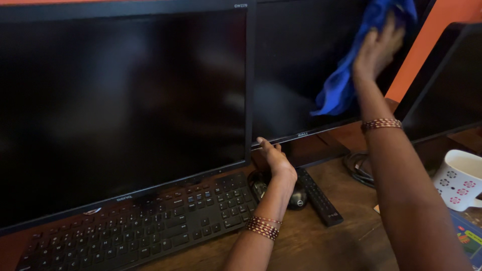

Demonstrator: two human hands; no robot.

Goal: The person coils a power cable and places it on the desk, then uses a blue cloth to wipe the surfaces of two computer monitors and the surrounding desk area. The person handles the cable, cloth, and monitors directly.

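My right hand (377, 47) is raised high and presses a blue cloth (346, 75) against the dark screen of the middle monitor (296, 65), near its upper right corner. The cloth hangs down below the hand. My left hand (273, 156) grips the bottom edge of that same monitor at its lower left corner, with the thumb on the front bezel. Both wrists wear beaded bangles. A larger dark monitor (120, 100) stands to the left, touching the middle one.
A black keyboard (145, 221) lies on the wooden desk (321, 241) under the left monitor. A black mouse (296, 198) and a black remote (319, 196) lie behind my left forearm. A white patterned mug (458, 180) stands at the right, below a third dark screen (447, 85).
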